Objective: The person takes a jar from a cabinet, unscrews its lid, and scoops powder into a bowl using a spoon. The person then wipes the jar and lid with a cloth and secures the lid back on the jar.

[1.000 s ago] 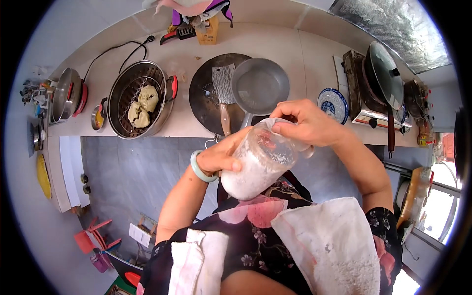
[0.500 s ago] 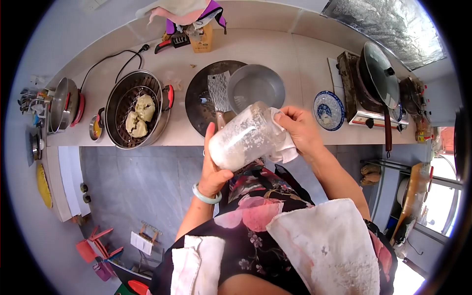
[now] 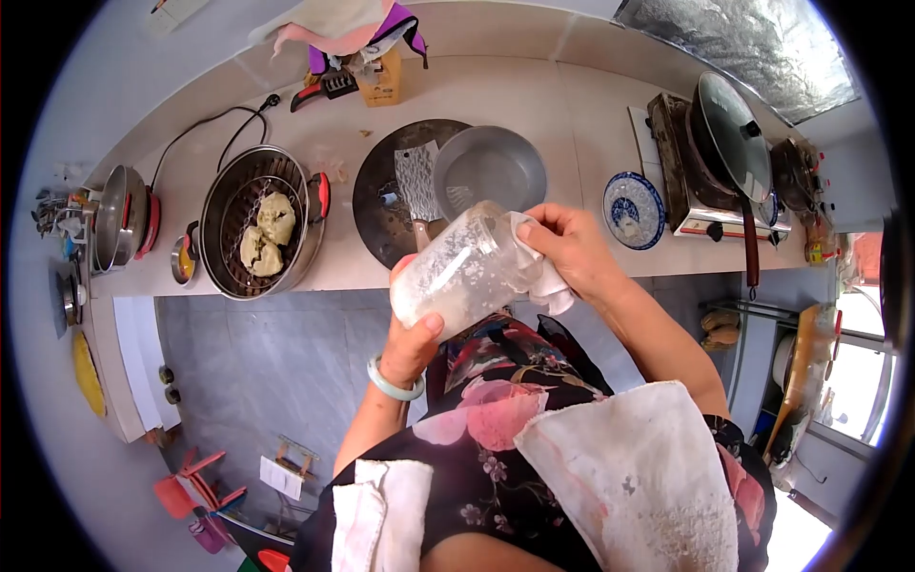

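A clear jar with white powder clinging to its inside is tilted in front of me, its mouth toward the upper right. My left hand grips the jar's base end, thumb across the near side. At the mouth, my right hand pinches a white cloth against the rim. Just beyond the jar, a grey metal bowl rests on a dark round board. A cleaver lies on that board beside the bowl, its handle partly hidden by the jar.
Left on the counter is a steamer pot holding pale dough pieces, with a small bowl beside it. To the right are a blue-and-white plate and a stove bearing a lidded pan. A knife sharpener sits at the back.
The jar has tipped slightly and shifted a little left. My left thumb has moved up onto its side. The right hand stays at the mouth with the cloth.
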`<state>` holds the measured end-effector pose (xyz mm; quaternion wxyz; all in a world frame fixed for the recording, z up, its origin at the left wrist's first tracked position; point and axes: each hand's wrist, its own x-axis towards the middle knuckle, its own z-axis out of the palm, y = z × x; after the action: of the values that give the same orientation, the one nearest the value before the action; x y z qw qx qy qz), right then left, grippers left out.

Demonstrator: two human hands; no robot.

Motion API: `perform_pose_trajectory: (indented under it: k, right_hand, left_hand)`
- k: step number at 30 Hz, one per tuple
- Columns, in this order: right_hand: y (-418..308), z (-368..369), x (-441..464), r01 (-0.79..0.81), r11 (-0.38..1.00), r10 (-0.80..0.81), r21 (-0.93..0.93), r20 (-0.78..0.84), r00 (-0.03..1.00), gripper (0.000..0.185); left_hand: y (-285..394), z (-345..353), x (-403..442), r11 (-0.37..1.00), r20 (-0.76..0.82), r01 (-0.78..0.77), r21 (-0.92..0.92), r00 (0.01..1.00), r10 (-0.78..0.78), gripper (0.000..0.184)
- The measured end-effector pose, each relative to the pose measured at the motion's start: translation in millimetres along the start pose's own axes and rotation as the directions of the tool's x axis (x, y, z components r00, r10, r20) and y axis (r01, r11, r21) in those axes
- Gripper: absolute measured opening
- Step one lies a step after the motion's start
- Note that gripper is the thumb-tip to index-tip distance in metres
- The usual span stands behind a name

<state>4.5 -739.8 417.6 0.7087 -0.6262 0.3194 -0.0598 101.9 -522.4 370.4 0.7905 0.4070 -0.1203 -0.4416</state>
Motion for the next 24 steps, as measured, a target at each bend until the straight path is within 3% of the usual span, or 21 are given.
perform_pose_trajectory:
  k: [7, 10, 13, 16, 24]
  right_hand:
    - [-16.3, -6.8, 6.9, 0.163, 0.983, -0.153, -0.084, 0.119, 0.981, 0.024]
    - [-25.9, -4.7, 7.9, 0.197, 0.972, -0.178, -0.128, 0.147, 0.973, 0.024]
    - [-25.5, -5.8, 10.7, 0.185, 0.971, -0.159, -0.15, 0.174, 0.972, 0.024]
    - [-29.8, -4.6, 13.5, 0.231, 0.953, -0.192, -0.194, 0.2, 0.961, 0.024]
    - [-56.3, 1.2, 31.1, 0.394, 0.893, -0.263, -0.216, 0.46, 0.848, 0.024]
  left_hand:
    - [-1.1, -7.4, -9.3, 0.933, 0.129, 0.28, -0.225, 0.958, -0.256, 0.084]
    - [6.0, 10.6, -10.5, 0.923, 0.103, 0.247, -0.296, 0.969, -0.226, 0.079]
    - [5.4, 7.0, -11.1, 0.912, 0.153, 0.285, -0.295, 0.956, -0.249, 0.081]
    - [9.1, 17.1, -14.3, 0.924, 0.095, 0.31, -0.224, 0.951, -0.296, 0.087]
    - [3.1, 19.9, -27.0, 0.854, 0.121, 0.418, -0.31, 0.908, -0.401, 0.096]
